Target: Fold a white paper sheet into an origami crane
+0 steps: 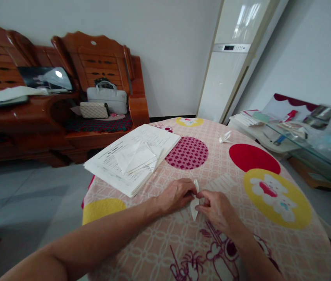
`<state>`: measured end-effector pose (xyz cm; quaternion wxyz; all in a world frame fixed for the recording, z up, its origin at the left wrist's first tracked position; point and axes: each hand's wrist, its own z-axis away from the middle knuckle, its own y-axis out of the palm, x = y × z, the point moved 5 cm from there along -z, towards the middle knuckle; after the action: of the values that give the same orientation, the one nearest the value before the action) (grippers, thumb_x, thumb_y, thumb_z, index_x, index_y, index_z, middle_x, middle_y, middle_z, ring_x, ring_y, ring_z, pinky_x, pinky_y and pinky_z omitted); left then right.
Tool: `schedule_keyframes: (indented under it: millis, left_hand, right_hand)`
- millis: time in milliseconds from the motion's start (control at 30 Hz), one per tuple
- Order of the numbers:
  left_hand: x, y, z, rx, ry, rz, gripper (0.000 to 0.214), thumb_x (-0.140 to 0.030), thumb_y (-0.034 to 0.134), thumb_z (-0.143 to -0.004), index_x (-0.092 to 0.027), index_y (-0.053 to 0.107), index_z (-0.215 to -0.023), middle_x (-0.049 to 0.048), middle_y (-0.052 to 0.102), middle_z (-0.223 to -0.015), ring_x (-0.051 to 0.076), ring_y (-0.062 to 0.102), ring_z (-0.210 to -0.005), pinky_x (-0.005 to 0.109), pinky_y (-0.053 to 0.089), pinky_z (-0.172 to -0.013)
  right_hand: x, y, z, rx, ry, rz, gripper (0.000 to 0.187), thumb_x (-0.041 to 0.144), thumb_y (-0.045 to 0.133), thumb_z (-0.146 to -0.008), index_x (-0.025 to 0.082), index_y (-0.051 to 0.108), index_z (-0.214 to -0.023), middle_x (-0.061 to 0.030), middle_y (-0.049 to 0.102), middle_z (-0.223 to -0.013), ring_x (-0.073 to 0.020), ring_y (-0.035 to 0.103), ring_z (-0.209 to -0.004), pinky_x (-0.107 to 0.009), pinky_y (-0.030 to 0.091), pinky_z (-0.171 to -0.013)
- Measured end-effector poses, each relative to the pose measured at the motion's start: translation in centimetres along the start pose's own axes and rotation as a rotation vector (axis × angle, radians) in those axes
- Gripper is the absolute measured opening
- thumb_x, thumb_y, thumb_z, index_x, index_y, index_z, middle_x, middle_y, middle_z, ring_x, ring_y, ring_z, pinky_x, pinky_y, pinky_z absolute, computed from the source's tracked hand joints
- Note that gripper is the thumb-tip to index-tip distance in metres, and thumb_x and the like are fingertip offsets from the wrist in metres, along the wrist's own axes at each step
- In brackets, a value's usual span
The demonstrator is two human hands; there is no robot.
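A small folded white paper piece [195, 201] stands between my two hands on the pink patterned tablecloth [212, 164]. My left hand [175, 195] pinches its upper left side with fingers closed. My right hand [219, 208] pinches its right side, fingers also closed on it. Both forearms rest on the table. A second small folded white paper figure [225, 137] lies farther back on the cloth, untouched.
A stack of printed sheets [131, 158] with folded paper on top lies at the table's left. Wooden sofa [66, 97] with bags stands at the back left. A white floor air conditioner [226, 66] stands behind, and a cluttered glass shelf [294, 136] is at right.
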<state>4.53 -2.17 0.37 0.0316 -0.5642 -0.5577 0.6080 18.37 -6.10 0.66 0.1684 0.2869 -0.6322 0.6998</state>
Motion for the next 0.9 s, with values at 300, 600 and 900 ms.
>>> schedule_keyframes:
  millis: [300, 600, 900]
  left_hand:
    - [0.16, -0.40, 0.89, 0.064, 0.003, -0.001, 0.029, -0.019, 0.066, -0.075, -0.017, 0.064, -0.104, 0.0064, 0.064, -0.099, 0.021, 0.058, -0.093, 0.029, 0.042, -0.085]
    - [-0.06, -0.57, 0.74, 0.058, -0.015, 0.032, 0.030, -0.016, 0.066, -0.072, -0.016, 0.063, -0.102, 0.0071, 0.063, -0.101, 0.021, 0.057, -0.096, 0.029, 0.043, -0.086]
    - [-0.04, -0.51, 0.63, 0.075, -0.019, 0.020, 0.032, -0.012, 0.062, -0.070, -0.017, 0.062, -0.101, 0.0067, 0.064, -0.099, 0.021, 0.058, -0.094, 0.030, 0.044, -0.085]
  right_hand:
    - [-0.32, 0.08, 0.07, 0.071, -0.071, 0.068, 0.039, 0.010, 0.052, -0.071, 0.017, 0.070, -0.105, -0.0001, 0.064, -0.062, -0.0145, 0.054, -0.056, -0.024, 0.036, -0.057]
    - [-0.24, 0.11, -0.06, 0.094, -0.070, 0.077, 0.038, 0.012, 0.051, -0.074, 0.017, 0.071, -0.106, -0.0003, 0.064, -0.060, -0.0147, 0.054, -0.054, -0.024, 0.036, -0.056]
    - [0.27, -0.38, 0.27, 0.122, -0.116, 0.059, 0.032, 0.017, 0.051, -0.082, 0.019, 0.070, -0.107, -0.0048, 0.072, -0.075, -0.0175, 0.063, -0.064, -0.025, 0.040, -0.060]
